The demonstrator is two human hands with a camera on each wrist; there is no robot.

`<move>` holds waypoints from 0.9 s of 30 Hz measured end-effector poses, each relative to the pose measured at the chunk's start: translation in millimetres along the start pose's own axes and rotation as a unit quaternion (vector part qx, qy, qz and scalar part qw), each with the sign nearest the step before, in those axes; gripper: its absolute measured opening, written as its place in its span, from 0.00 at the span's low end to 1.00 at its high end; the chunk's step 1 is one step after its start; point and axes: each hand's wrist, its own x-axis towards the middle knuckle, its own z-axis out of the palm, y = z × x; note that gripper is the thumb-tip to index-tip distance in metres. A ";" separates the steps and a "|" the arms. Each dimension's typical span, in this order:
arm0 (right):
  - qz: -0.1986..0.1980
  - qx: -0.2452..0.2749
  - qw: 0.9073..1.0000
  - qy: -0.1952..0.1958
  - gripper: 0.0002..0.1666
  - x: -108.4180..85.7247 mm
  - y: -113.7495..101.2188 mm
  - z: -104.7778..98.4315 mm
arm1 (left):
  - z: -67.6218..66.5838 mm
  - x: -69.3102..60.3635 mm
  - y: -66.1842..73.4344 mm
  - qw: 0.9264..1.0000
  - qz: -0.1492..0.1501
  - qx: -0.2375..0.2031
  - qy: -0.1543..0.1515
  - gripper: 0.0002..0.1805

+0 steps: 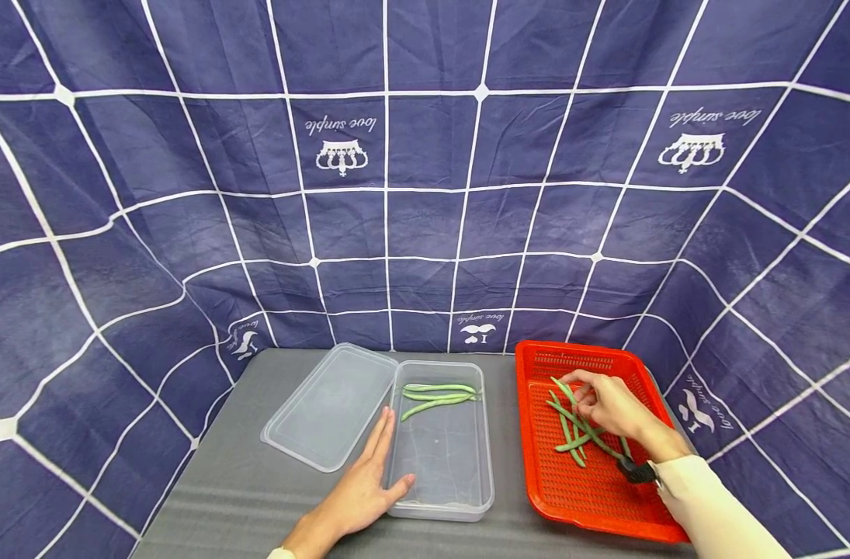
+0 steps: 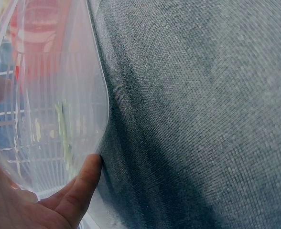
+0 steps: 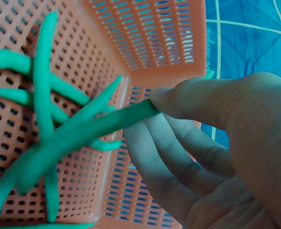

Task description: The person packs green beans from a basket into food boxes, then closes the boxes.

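Observation:
In the right wrist view, my right hand (image 1: 609,407) pinches one end of a green bean (image 3: 92,128) between thumb and fingers. The bean slants over other green beans (image 3: 43,90) that lie crossed in the red plastic basket (image 1: 529,466). My left hand (image 1: 362,489) rests against the left side of a clear plastic container (image 1: 488,466), its fingers extended along the wall and its thumb at the rim. A few green beans (image 1: 438,403) lie side by side at the far end inside the container.
A translucent lid (image 1: 334,407) lies flat left of the container, close to its far left corner. The grey tabletop (image 1: 215,473) ends at a blue checked cloth (image 1: 425,225) hanging behind and at both sides. A strip of table separates container and basket.

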 end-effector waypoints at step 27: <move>-0.111 -0.009 0.992 0.054 0.30 25.7 -57.8 3.9 | -1.0 -0.7 0.6 1.000 -0.001 -0.008 -0.003 0.65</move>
